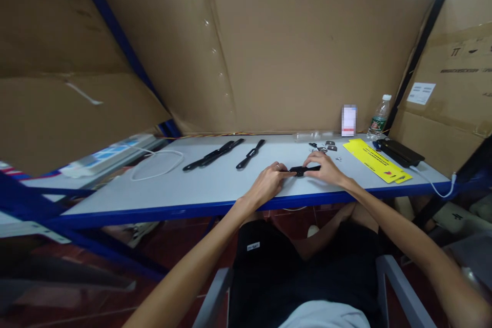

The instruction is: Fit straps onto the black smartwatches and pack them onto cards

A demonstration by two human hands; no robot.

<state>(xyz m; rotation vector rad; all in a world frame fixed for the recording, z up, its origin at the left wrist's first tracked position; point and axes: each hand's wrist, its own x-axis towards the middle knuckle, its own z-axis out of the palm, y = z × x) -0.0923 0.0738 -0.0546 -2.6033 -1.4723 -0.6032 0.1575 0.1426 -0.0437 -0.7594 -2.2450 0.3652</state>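
Black tool [298, 170], one, in left hand [270, 180] and right hand [325, 169], three similar tools [220, 154] at its 9–10 o'clock, one bottle [378, 122] at 2.

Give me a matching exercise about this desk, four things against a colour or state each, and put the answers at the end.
1. Bottle
2. Printed sheets
3. Left hand
4. Table's front edge

A. Fingers on a black part
B. Blue
C. Upright, with a white cap
D. Yellow

Pairs: 1-C, 2-D, 3-A, 4-B
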